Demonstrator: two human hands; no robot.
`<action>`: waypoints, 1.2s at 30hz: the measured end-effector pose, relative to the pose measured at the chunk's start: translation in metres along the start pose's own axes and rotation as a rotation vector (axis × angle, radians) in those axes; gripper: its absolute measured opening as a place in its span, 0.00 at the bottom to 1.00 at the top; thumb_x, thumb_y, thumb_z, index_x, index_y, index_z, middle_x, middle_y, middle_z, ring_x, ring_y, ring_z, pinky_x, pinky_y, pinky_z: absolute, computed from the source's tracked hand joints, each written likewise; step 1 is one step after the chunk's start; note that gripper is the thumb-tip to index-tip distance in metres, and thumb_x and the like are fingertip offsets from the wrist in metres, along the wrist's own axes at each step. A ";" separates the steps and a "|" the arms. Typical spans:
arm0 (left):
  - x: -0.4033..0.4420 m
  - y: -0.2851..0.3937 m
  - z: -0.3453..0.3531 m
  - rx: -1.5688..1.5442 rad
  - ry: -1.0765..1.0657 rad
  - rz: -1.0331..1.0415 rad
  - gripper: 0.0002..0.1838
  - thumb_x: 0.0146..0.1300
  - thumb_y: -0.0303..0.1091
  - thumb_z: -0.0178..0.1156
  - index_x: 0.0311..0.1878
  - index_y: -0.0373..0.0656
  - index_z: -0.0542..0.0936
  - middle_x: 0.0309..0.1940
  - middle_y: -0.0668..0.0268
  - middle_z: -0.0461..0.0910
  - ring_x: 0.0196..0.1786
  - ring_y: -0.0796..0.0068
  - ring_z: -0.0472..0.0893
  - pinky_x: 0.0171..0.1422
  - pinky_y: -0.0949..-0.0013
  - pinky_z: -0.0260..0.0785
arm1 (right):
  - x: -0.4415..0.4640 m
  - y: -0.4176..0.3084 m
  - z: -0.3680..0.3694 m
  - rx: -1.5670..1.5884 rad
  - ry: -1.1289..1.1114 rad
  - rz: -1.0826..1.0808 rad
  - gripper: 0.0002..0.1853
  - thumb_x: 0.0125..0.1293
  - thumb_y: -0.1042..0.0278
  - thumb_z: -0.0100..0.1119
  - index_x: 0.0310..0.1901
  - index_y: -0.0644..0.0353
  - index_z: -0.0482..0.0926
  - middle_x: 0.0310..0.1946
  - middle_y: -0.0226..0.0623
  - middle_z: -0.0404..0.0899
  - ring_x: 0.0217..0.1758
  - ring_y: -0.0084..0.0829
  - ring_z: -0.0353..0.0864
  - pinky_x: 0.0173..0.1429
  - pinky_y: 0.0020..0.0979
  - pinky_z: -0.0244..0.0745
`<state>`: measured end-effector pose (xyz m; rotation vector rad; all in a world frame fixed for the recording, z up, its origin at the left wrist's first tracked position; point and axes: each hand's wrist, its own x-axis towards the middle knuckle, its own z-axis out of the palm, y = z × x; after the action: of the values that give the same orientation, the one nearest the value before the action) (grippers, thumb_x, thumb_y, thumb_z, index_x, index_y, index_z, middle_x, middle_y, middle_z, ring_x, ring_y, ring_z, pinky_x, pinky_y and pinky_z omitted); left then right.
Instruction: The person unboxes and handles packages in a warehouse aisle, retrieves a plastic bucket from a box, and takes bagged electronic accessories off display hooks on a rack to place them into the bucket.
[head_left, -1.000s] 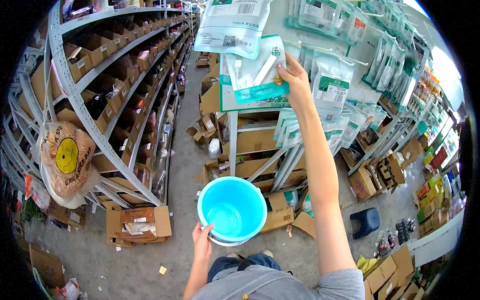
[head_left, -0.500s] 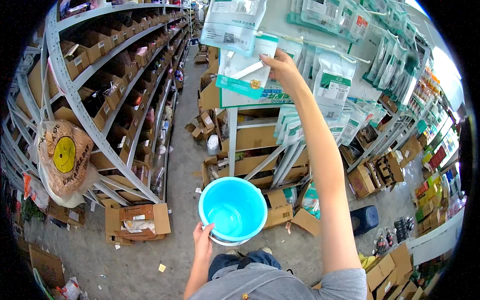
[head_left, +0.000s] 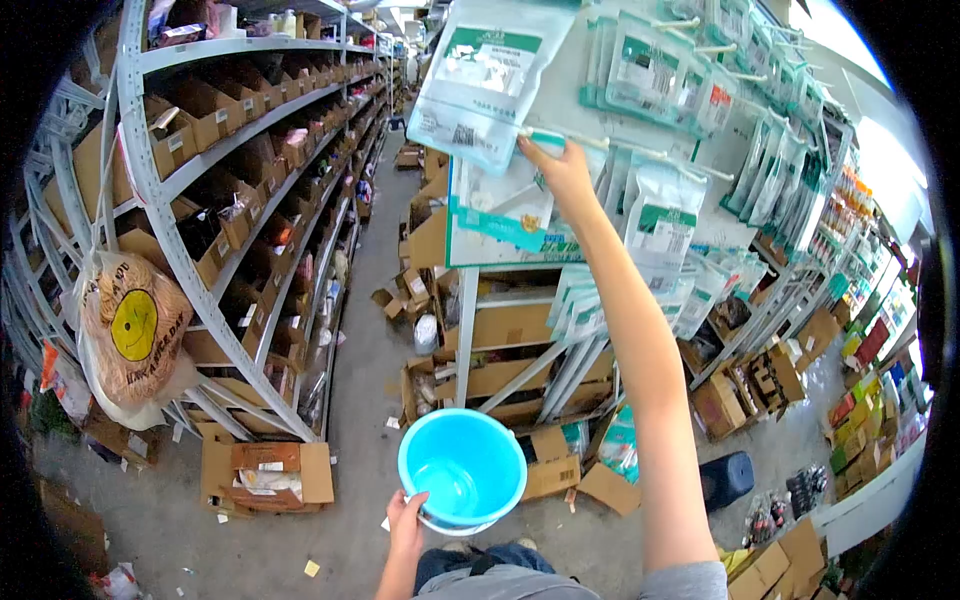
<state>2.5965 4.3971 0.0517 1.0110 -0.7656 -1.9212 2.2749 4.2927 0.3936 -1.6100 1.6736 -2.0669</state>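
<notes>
My left hand (head_left: 405, 522) grips the rim of a light blue bucket (head_left: 462, 468), which has nothing in it. Up at the display board (head_left: 470, 250), my right hand (head_left: 560, 175) has its thumb and index finger at the top of a clear and teal pouch (head_left: 505, 205) by the tip of a white hook. Just left of that hand, a larger white and green pouch (head_left: 485, 85) overlaps the first one. More pouches (head_left: 663, 215) hang on hooks to the right of the hand. The exact finger contact is hard to make out.
Long metal shelves (head_left: 150, 180) with cardboard bins line the left side, with a bag with a smiley face (head_left: 135, 335) hanging at their end. An opened carton (head_left: 268, 478) lies on the floor. A dark stool (head_left: 727, 480) and more cartons (head_left: 745, 395) are at the right.
My right hand has moved to the top of the teal pouch, which now hangs lower behind the larger pouch. The view has tilted up, and the bucket appears lower.
</notes>
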 end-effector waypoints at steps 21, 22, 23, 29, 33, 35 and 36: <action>0.006 0.005 -0.002 -0.022 0.016 -0.016 0.11 0.43 0.25 0.59 0.30 0.38 0.68 0.21 0.68 0.71 0.20 0.81 0.70 0.20 0.80 0.60 | -0.008 -0.010 -0.010 -0.031 0.006 -0.146 0.17 0.49 0.70 0.53 0.42 0.68 0.70 0.38 0.41 0.73 0.40 0.29 0.72 0.44 0.28 0.65; 0.007 0.005 -0.001 -0.020 0.013 -0.020 0.11 0.43 0.25 0.59 0.30 0.38 0.68 0.21 0.68 0.71 0.20 0.81 0.70 0.20 0.80 0.60 | -0.005 -0.014 -0.009 -0.092 0.080 -0.318 0.17 0.50 0.69 0.51 0.42 0.69 0.69 0.39 0.42 0.73 0.41 0.31 0.73 0.45 0.29 0.65; 0.008 0.005 -0.003 -0.025 0.008 -0.009 0.11 0.43 0.25 0.59 0.30 0.38 0.68 0.21 0.68 0.71 0.20 0.81 0.70 0.20 0.80 0.60 | -0.004 -0.017 -0.008 -0.156 0.156 -0.486 0.17 0.51 0.69 0.49 0.42 0.69 0.69 0.40 0.43 0.73 0.42 0.34 0.73 0.46 0.30 0.65; 0.012 0.004 -0.005 -0.003 -0.039 -0.028 0.10 0.43 0.24 0.58 0.31 0.39 0.68 0.23 0.68 0.71 0.23 0.81 0.70 0.21 0.79 0.61 | 0.041 -0.057 0.008 -0.270 0.333 -0.244 0.30 0.46 0.51 0.56 0.42 0.74 0.68 0.34 0.52 0.74 0.39 0.38 0.74 0.44 0.30 0.66; 0.013 0.002 -0.007 -0.024 -0.002 -0.021 0.11 0.44 0.25 0.58 0.31 0.40 0.68 0.24 0.69 0.71 0.23 0.81 0.70 0.22 0.79 0.61 | 0.079 -0.055 0.009 0.071 0.104 0.021 0.25 0.44 0.58 0.62 0.35 0.77 0.72 0.30 0.45 0.75 0.33 0.31 0.73 0.40 0.27 0.66; 0.015 0.001 -0.010 -0.008 -0.026 -0.024 0.11 0.44 0.25 0.58 0.32 0.39 0.68 0.24 0.69 0.71 0.23 0.81 0.70 0.22 0.79 0.61 | 0.090 -0.053 0.014 0.108 0.100 0.072 0.24 0.44 0.62 0.63 0.37 0.76 0.71 0.32 0.45 0.75 0.34 0.33 0.74 0.40 0.29 0.68; 0.012 0.003 -0.010 -0.015 -0.030 -0.024 0.11 0.44 0.25 0.58 0.32 0.39 0.68 0.24 0.68 0.71 0.23 0.80 0.70 0.22 0.79 0.61 | 0.088 -0.057 0.014 0.106 0.106 0.071 0.24 0.44 0.62 0.63 0.37 0.76 0.71 0.32 0.45 0.75 0.34 0.33 0.74 0.40 0.29 0.68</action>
<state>2.6016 4.3838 0.0446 0.9887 -0.7585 -1.9640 2.2744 4.2554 0.4929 -1.4132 1.5958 -2.2014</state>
